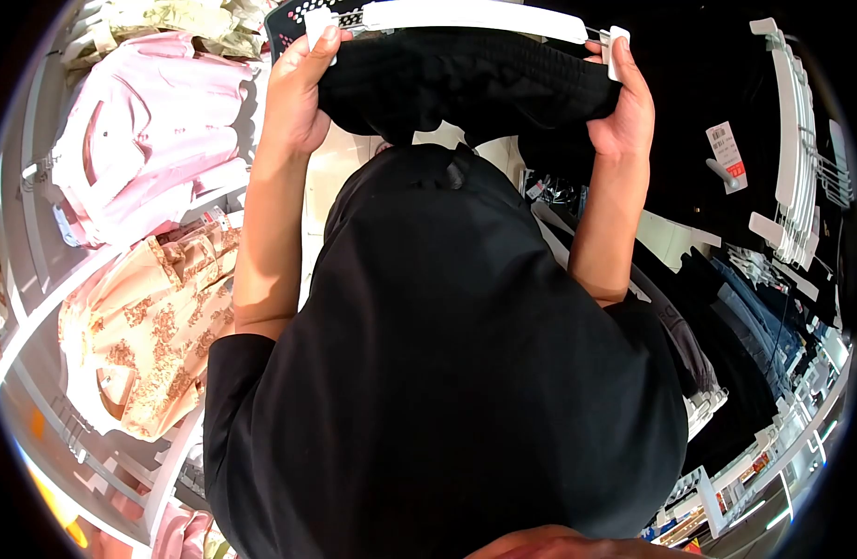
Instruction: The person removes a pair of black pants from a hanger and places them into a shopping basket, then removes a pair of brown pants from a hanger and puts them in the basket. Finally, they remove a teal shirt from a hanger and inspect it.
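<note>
Hung clothes (153, 121) flank the person (447, 354); left hand (298, 98) and right hand (629, 107), apart, grip white hanger (475, 17) and black garment (466, 79).

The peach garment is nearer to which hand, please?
Left. In the picture, the left hand is up and right of the peach garment; the right hand is much farther right.

Loose plain black fabric top (438, 345), short black sleeves (237, 382) left and right, ending near elbows; forearms (272, 233) and hands (300, 98) bare.

The garment (484, 79) is black, the hanger (475, 16) white, the shirt (167, 102) pink — the blouse (153, 321) brown-patterned peach.
</note>
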